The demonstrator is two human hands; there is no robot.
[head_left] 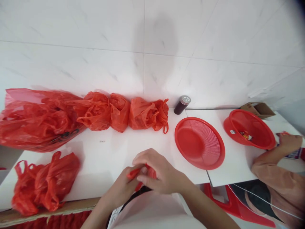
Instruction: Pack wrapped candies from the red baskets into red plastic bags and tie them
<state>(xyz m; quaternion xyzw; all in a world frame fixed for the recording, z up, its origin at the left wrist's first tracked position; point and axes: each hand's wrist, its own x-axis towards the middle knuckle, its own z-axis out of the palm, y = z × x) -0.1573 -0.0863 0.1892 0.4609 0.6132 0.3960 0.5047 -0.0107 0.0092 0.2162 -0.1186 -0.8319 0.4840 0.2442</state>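
A piece of red plastic [152, 172] is held between my two hands, close to my body at the table's front edge. My left hand [122, 184] is closed round its left end, and a red tip pokes out by the thumb. Over it curls my right hand [164, 173], with its fingers wrapped round the other side of the plastic and its thumb pressed in from below. The fingertips of both hands meet and partly hide the plastic. Beyond my hands, several filled red bags [119, 113] stand in a row against the wall.
Two red bags [52, 181] lie front left; a large one [45, 117] lies behind. A red colander [200, 143], a dark tumbler [182, 105], a red basin [250, 128] and a cardboard box [258, 109] are to the right. Another person's arm [271, 159] reaches in far right, above a red stool [238, 206].
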